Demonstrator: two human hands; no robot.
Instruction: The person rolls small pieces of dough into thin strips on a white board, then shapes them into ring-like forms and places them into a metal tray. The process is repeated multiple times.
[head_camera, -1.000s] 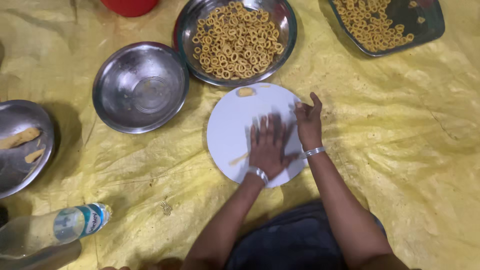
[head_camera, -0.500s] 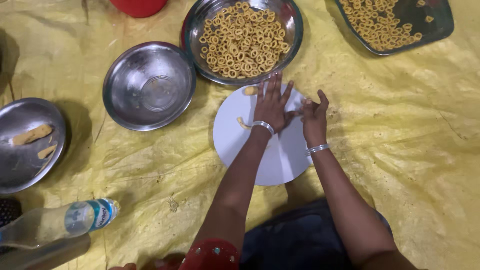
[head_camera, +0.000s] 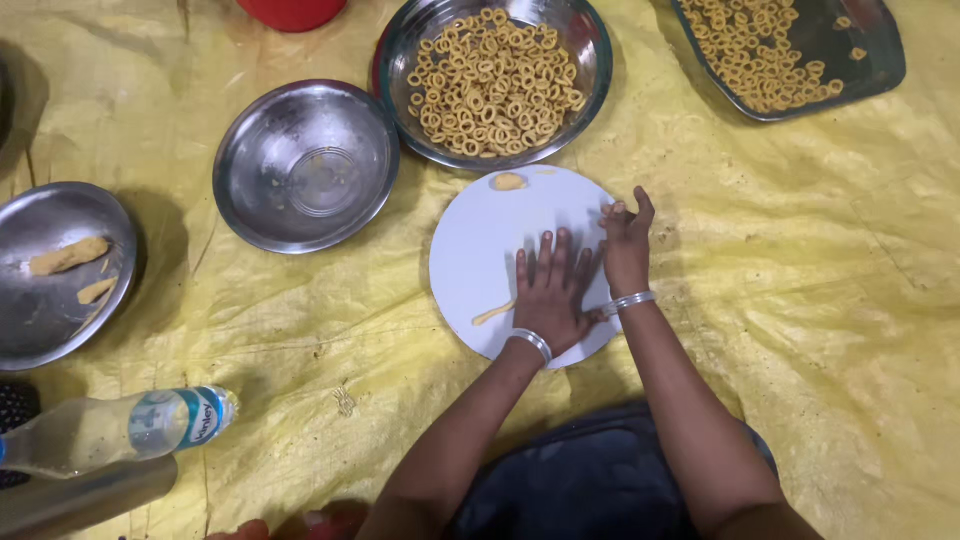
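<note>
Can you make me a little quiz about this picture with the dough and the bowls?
1. True or false: the left hand lies flat on the white round board.
2. What fills the big bowl at the top: A) rice, B) small dough rings, C) water?
3. Fill in: a thin dough strip pokes out from under the ____ hand.

Key
1. True.
2. B.
3. Left; the right hand rests on the board's right edge.
</note>
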